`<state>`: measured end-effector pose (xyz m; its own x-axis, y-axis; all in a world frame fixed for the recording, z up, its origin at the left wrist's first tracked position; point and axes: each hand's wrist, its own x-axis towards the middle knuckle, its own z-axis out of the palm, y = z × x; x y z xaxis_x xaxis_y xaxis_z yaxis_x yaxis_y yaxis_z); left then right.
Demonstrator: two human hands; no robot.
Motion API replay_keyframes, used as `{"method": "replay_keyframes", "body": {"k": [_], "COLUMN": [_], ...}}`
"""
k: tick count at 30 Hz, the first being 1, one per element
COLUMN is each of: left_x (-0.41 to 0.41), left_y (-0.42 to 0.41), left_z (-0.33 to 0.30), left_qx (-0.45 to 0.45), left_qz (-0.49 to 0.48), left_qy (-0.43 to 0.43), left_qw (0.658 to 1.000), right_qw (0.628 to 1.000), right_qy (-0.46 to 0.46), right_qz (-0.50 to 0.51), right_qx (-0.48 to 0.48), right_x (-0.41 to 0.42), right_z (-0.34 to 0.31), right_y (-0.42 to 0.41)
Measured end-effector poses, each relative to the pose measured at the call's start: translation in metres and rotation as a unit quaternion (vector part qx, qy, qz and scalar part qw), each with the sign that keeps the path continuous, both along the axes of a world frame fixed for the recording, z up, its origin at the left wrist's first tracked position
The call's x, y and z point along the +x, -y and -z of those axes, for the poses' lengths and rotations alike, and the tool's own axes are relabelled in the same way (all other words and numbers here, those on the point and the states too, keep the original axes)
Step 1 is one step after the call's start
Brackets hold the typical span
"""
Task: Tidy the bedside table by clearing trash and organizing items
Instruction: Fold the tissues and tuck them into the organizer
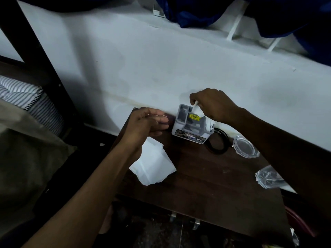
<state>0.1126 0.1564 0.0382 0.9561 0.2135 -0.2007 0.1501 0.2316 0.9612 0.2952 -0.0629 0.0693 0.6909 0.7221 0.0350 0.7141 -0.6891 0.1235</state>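
Nearest, the left hand (146, 122) is hovering, fingers relaxed, left of the small grey plastic organiser box (192, 125) at the dark wooden worktop's (206, 185) far edge, while the right hand (213, 104) is pinching white crumpled tissue (198, 111) poking upward from it.

Dark brown wood-grain bedside table (206, 176). Grey organizer box (192, 123) with yellow sticker (195, 116), black-and-white label along front. White paper sheet (154, 163). White item (196, 109) in box. Black coiled cable (217, 142). Clear plastic lid (244, 146). Clear crinkled wrapper (268, 177). White wall (161, 59). Blue fabric (197, 13). Navy-and-white striped bedding (23, 97)
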Motion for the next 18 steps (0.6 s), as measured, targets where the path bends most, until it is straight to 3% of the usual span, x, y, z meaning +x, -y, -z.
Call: {"method": "replay_keyframes", "body": {"k": [4,6,7,9,10,12,14,18], "left_x": [0.001,-0.002,-0.004,-0.005,-0.006,-0.008,-0.013,-0.025], "left_y": [-0.009,-0.016,-0.023,-0.030,-0.031,-0.027,-0.021,-0.008], "left_z": [0.004,0.012,0.020,0.032,0.037,0.045,0.053,0.065], "left_qx": [0.031,0.133,0.245,0.460,0.528,0.575,0.582,0.585], "left_qz": [-0.023,-0.032,-0.027,0.017,0.056,0.118,0.126,0.066], "left_qy": [-0.020,-0.050,-0.069,-0.107,-0.132,-0.177,-0.221,-0.257], "left_qw": [0.999,0.989,0.967,0.881,0.837,0.790,0.772,0.766], "right_qw": [0.997,0.992,0.989,0.981,0.977,0.976,0.983,0.978], "right_qy": [0.045,0.068,0.079,0.104,0.125,0.147,0.158,0.101], "right_qz": [-0.057,-0.084,-0.100,-0.122,-0.129,-0.120,-0.073,0.067], "right_qx": [-0.035,-0.061,-0.073,-0.114,-0.115,-0.108,-0.056,0.170], "right_x": [-0.002,-0.009,-0.009,-0.007,-0.004,-0.003,-0.018,-0.097], "right_z": [0.008,0.012,0.021,0.025,0.025,0.014,0.001,0.024], "right_y": [0.002,-0.002,-0.004,-0.004,-0.003,0.000,-0.002,-0.012]}}
